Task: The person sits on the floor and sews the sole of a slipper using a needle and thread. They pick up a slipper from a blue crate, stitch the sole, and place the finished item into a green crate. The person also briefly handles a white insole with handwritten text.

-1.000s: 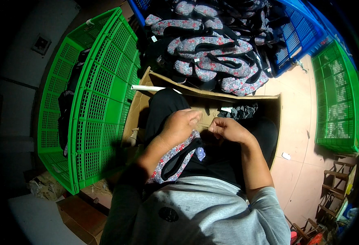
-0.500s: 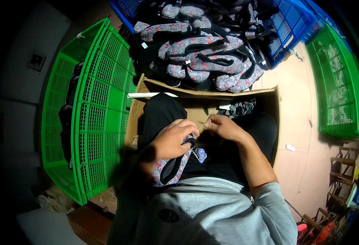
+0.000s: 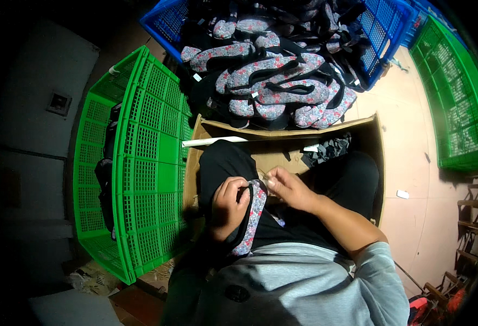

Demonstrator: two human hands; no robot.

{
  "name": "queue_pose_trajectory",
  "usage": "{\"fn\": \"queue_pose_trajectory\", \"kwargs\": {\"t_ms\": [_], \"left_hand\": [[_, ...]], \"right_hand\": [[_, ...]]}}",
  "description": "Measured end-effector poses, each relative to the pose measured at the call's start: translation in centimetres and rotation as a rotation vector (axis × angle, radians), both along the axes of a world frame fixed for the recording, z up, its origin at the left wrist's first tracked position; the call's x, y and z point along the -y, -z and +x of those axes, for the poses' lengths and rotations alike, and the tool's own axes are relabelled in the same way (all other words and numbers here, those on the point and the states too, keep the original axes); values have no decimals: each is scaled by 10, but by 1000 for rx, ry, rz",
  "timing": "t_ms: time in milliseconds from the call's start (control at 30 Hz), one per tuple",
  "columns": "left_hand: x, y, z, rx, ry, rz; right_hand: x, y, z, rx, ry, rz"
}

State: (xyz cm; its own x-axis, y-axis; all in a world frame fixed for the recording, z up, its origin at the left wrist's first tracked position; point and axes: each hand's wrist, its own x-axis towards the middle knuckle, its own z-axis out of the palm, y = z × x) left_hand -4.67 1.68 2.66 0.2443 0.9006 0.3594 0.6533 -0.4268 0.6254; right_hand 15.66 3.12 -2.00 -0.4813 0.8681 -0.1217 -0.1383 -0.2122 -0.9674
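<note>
My left hand (image 3: pixel 228 209) is closed around a floral cloth shoe (image 3: pixel 256 209) with black lining, held over my lap. The shoe's pale band with red flowers faces right, and part of it is hidden by my fingers. At its upper end, my right hand (image 3: pixel 292 190) is closed in a pinch. Something thin shows at those fingertips, too small to name. A small lavender piece (image 3: pixel 280 222) peeks out on my dark trousers below the right hand.
A cardboard box (image 3: pixel 298 132) surrounds my knees, with dark scraps (image 3: pixel 331 151) and a white tube (image 3: pixel 211 142). Beyond it, floral shoes (image 3: pixel 296 89) heap up by a blue crate (image 3: pixel 165 24). Green crates stand left (image 3: pixel 149 174) and right (image 3: pixel 456 103). A wooden rack (image 3: pixel 470 228) is far right.
The left hand has turned the shoe so its floral band now faces the right hand. The right hand has come down closer to the shoe. The whole view has shifted slightly.
</note>
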Motion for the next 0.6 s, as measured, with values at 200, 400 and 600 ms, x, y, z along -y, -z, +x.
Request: {"fn": "queue_pose_trajectory", "kwargs": {"t_ms": [200, 400, 600], "left_hand": [[7, 14, -1, 101, -105, 7], [10, 13, 8, 170, -137, -34], [12, 17, 14, 226, -153, -55]], "right_hand": [[20, 9, -14, 20, 10, 240], [27, 9, -16, 227, 83, 483], [28, 6, -18, 300, 125, 516]]}}
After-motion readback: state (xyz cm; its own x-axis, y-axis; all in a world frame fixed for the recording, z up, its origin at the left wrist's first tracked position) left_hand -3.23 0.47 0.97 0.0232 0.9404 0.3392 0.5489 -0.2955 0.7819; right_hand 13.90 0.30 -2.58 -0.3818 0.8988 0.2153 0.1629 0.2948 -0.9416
